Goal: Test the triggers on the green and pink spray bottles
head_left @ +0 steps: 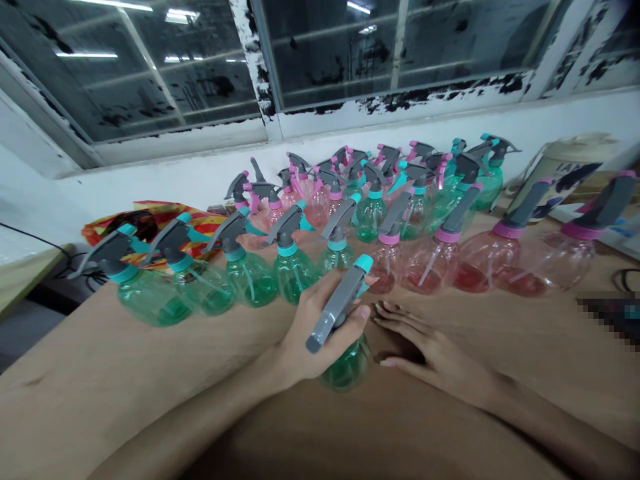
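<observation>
My left hand (305,333) is wrapped around the neck of a green spray bottle (345,367) with a grey and teal trigger head. The bottle stands near the table's front, its head angled toward me; the grip partly hides its neck. Just to its right, my right hand (425,343) rests on the wooden table (240,413), fingers apart and holding nothing. Beyond both hands runs a front row of spray bottles: green ones with teal collars, such as this green bottle (250,280), on the left, and pink ones with pink collars, such as this pink bottle (430,267), on the right.
More pink and green spray bottles (370,217) crowd behind the row, against the white wall (200,167) under the windows. A red and yellow bag (170,213) lies at back left. A cream bag or container with lettering (565,163) stands at back right.
</observation>
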The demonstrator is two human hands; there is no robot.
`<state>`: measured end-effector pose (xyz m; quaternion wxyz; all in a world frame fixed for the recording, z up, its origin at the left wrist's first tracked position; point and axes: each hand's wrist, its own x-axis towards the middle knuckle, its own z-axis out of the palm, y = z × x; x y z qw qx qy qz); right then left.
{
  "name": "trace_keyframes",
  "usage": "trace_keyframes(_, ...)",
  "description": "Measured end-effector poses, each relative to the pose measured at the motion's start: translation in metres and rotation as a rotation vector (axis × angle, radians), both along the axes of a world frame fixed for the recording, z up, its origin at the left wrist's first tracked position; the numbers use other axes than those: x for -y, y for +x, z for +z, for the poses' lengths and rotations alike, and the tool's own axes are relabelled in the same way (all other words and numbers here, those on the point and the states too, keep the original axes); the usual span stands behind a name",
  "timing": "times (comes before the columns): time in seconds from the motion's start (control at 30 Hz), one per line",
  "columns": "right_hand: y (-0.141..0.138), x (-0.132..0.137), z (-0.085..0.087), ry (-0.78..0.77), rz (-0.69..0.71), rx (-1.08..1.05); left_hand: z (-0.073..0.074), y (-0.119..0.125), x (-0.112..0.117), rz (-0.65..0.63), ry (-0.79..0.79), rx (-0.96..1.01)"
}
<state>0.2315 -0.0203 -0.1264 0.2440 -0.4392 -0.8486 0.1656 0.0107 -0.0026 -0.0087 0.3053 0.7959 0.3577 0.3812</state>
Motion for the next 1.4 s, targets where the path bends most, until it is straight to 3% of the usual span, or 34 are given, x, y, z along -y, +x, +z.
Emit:
trace_keyframes(0.53,-0.0003,-0.0005,0.0006,-0.014,0.005,0.001,0.0023,-0.0024,-0.0048,-0.003,0.118,-0.069)
trace_keyframes(0.77,-0.0006,0.0002,0.0016,-0.008,0.005,-0.019,0.0022,-0.0020,-0.0027,-0.009,-0.013,-0.040)
trace_keyframes(1.4,-0.0017,0.0014,0.0037,-0.007,-0.014,0.019,0.0034,-0.0014,0.0013,0.011,-0.058,-0.039)
